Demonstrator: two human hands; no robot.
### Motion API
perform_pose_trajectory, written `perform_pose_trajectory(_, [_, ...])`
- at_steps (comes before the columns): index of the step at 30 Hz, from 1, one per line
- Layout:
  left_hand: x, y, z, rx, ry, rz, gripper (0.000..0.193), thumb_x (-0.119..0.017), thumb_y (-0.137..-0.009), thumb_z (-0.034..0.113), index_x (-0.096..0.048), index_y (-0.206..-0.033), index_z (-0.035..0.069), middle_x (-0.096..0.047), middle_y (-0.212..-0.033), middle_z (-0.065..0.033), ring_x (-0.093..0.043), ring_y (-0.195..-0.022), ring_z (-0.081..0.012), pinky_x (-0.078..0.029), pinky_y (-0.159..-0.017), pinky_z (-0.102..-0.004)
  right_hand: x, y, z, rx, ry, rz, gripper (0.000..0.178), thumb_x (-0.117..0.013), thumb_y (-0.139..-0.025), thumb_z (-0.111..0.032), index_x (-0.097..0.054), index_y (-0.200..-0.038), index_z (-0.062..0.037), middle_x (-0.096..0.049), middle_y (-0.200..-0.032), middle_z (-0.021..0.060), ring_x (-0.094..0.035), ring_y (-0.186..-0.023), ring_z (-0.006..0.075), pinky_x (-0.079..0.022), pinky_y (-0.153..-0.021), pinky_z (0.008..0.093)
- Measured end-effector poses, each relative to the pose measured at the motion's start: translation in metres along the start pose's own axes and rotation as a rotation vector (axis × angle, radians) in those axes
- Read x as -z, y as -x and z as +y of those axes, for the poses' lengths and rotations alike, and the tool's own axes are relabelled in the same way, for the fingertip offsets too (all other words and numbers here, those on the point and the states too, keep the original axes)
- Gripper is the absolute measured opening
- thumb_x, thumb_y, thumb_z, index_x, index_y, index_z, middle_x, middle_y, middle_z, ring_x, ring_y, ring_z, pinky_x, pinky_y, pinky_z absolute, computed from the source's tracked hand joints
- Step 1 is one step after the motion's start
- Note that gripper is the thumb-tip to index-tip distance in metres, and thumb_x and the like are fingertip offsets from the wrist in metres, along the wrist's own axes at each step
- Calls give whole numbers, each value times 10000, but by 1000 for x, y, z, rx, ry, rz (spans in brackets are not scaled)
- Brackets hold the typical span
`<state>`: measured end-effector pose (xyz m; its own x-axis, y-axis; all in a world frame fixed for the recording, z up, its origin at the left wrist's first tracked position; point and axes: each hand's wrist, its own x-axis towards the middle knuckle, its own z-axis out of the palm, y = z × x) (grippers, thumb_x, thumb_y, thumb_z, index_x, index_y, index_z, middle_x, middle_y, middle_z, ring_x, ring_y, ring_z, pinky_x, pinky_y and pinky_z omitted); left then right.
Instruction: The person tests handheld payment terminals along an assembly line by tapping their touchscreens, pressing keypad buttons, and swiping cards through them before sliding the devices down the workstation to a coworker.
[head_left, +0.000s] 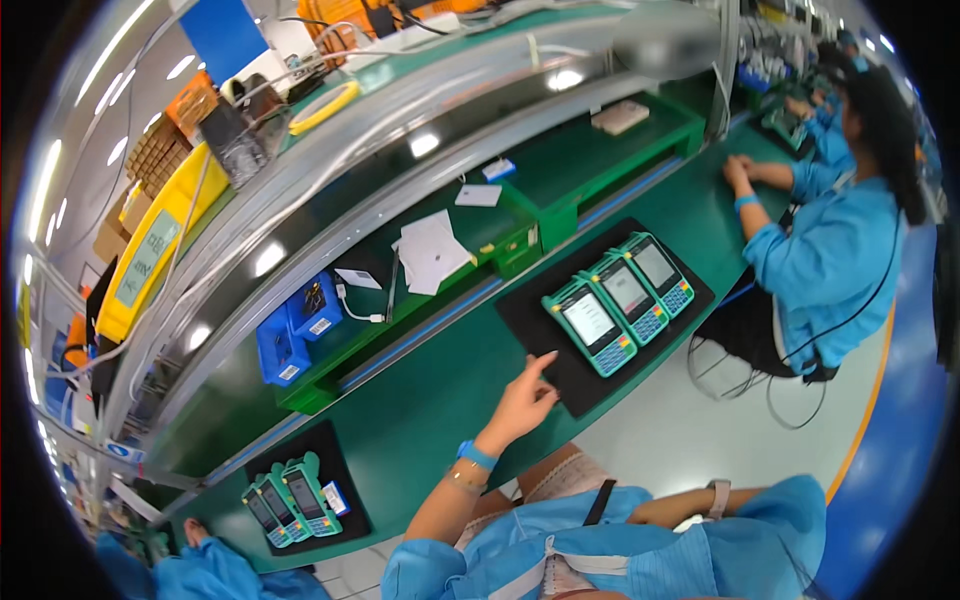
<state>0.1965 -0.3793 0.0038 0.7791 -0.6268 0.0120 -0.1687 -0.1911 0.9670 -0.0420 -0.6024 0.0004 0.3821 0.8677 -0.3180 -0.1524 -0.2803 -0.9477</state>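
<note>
Three green handheld payment terminals with colored keypads lie side by side on a black mat (520, 318). The left terminal (592, 326) has a bright lit screen, the middle terminal (633, 298) a greyish lit one, and the right terminal (659, 272) a pale screen. My left hand (524, 398), with a blue band at its wrist, hovers by the mat's near left edge, short of the left terminal. Its index finger points out, the others are loosely bent, and it holds nothing. My right hand (656, 511) rests low at my lap, its fingers mostly hidden.
Another black mat (330, 450) at the lower left bears several similar terminals (282, 508), with a neighbor's hand (194, 531) close by. On the green shelf are blue bins (283, 347), white papers (432, 252) and a cable (360, 317). A co-worker (830, 220) sits at right.
</note>
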Motion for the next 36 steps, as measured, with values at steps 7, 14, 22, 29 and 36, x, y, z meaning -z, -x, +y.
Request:
perform_pose_trajectory(7, [-58, -55, -18, -199, -153, -11, 787, -663, -810, 12, -336, -1517, 123, -172, -1538, -376, -641, -1007, -278, -535, -913, -365, 20, 38, -12, -223, 229, 365, 376, -593, -923, -286, -644, -1116, 32, -681, -1080, 230, -641, -986, 281, -479, -868, 390])
perform_pose_trajectory(14, [-37, 41, -33, -354, -264, -157, 707, -677, -793, 93, -421, -1451, 87, -330, -1515, -271, -370, -1370, -457, -354, -1135, -492, 177, 80, -35, -427, 956, 956, 419, -609, -893, -281, -629, -1152, 47, -654, -1142, 243, -605, -1062, 312, -446, -936, 407])
perform_pose_trajectory(22, [-39, 193, -20, -362, 120, -743, 283, -564, -969, 169, -632, -1167, -21, -683, -1097, -164, -647, -960, -223, -511, -818, -359, 310, 84, -76, -622, 1378, 968, 478, -627, -859, -275, -611, -1194, 65, -623, -1212, 258, -563, -1150, 347, -408, -1014, 427])
perform_pose_trajectory(29, [-60, 178, -52, -252, 282, -868, 310, -534, -994, 171, -619, -1219, -25, -673, -1183, -120, -639, -980, -176, -510, -834, -339, 339, 92, -61, -622, 1448, 932, 536, -643, -829, -270, -595, -1231, 81, -596, -1274, 271, -526, -1227, 378, -374, -1082, 444])
perform_pose_trajectory(36, [-100, 157, -112, -4, 371, -844, 336, -484, -1025, 200, -602, -1271, 5, -643, -1256, -71, -635, -977, -154, -502, -849, -326, 147, 9, -43, -343, 998, 757, 447, -628, -842, -238, -616, -1182, 52, -619, -1207, 266, -563, -1150, 387, -413, -1019, 449])
